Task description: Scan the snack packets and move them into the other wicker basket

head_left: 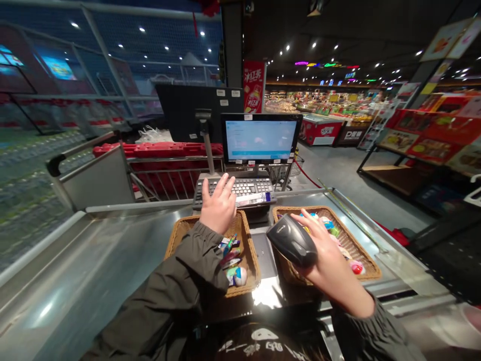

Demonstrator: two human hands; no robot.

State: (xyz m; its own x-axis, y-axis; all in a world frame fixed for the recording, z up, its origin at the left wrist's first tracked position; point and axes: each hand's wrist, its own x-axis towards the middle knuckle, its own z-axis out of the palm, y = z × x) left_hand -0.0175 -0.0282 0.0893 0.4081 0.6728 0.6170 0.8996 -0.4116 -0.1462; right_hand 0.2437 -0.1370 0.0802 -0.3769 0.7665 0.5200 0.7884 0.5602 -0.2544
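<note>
My left hand is over the left part of the black keyboard, its fingers stretched out and spread; whether they touch the keys I cannot tell. In my right hand is a black barcode scanner, held above the near left side of the right wicker basket. Small colourful packaged items lie in that basket, partly hidden by the hand. Below my left forearm stands the left wicker basket, with several small wrapped goods in it. My sleeve covers part of this basket.
Behind the keyboard stands a lit monitor, with the dark back of a second screen beside it. The metal counter has raised edges. Red stacked items lie beyond it. A shelf of red boxes stands at right.
</note>
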